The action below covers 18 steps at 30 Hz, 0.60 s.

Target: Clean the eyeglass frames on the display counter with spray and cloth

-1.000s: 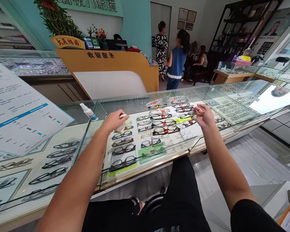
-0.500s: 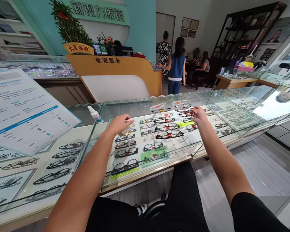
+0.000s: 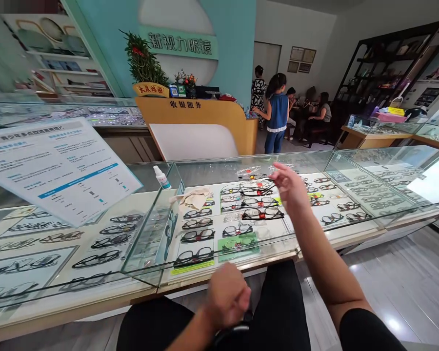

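Observation:
My left hand [image 3: 229,295] is low, in front of the counter's edge and over my lap. It is blurred, with its fingers curled into a fist, and nothing shows in it. A crumpled beige cloth [image 3: 193,199] lies on the glass top, away from both hands. My right hand [image 3: 289,190] hovers over the counter with its index finger stretched out and the other fingers partly bent. Closest to its fingertips is a dark-framed pair of glasses [image 3: 258,188]; whether they touch, I cannot tell. Another black pair of glasses [image 3: 263,214] lies nearer to me.
A glass display counter [image 3: 219,265] full of eyeglasses runs across in front. A white spray bottle [image 3: 161,177] and a large printed sheet [image 3: 64,165] are on the left. Behind stands a wooden cashier desk [image 3: 201,114]. Several people, one in a blue top [image 3: 278,112], are farther back.
My left hand has let go of the cloth, leaving it on the counter, and has drawn back toward my lap. My right hand has shifted left relative to the glasses. The view has turned slightly left.

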Each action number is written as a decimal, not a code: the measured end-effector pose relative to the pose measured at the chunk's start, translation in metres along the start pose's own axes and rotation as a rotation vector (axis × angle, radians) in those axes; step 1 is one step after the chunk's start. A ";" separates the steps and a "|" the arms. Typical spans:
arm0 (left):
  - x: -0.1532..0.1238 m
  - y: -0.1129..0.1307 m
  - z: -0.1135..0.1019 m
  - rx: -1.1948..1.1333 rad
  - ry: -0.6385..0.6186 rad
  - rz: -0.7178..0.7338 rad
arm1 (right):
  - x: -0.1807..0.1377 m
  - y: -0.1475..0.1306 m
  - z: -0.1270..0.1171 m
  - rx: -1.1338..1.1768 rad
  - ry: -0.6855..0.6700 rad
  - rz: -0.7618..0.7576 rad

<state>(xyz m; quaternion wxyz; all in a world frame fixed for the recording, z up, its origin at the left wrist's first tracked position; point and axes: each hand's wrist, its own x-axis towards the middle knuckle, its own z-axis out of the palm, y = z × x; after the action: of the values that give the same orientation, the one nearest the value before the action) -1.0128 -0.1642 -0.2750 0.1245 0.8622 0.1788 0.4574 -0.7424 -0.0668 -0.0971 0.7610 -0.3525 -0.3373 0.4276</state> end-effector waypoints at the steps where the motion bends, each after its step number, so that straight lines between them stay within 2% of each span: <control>1: -0.030 0.005 0.024 -0.024 -0.132 -0.163 | -0.002 0.012 0.018 0.003 -0.049 0.019; 2: -0.058 0.006 0.047 -0.055 -0.241 -0.375 | -0.003 0.024 0.036 0.010 -0.110 0.038; 4: -0.103 -0.003 0.081 -0.089 -0.368 -0.810 | -0.003 0.053 0.072 0.053 -0.298 0.097; 5: -0.120 -0.011 0.092 -0.073 -0.436 -0.956 | -0.003 0.068 0.089 0.063 -0.382 0.129; 7: -0.146 -0.031 0.103 0.056 -0.652 -1.111 | -0.003 0.095 0.116 0.062 -0.518 0.196; 9: -0.162 -0.051 0.103 0.145 -0.766 -1.155 | -0.003 0.118 0.133 0.058 -0.611 0.264; 12: -0.170 -0.077 0.099 0.229 -0.911 -1.161 | -0.005 0.142 0.139 0.024 -0.699 0.327; 14: -0.168 -0.091 0.101 0.251 -1.040 -1.145 | -0.006 0.152 0.135 -0.001 -0.713 0.345; 18: -0.157 -0.108 0.118 0.209 -1.281 -1.085 | -0.005 0.160 0.129 -0.007 -0.658 0.370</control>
<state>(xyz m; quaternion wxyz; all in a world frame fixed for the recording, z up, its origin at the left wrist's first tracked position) -1.0171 -0.1388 -0.4980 0.3236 0.7566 0.5044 -0.2616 -0.9159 0.0228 -0.1628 0.5208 -0.2539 -0.4957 0.6469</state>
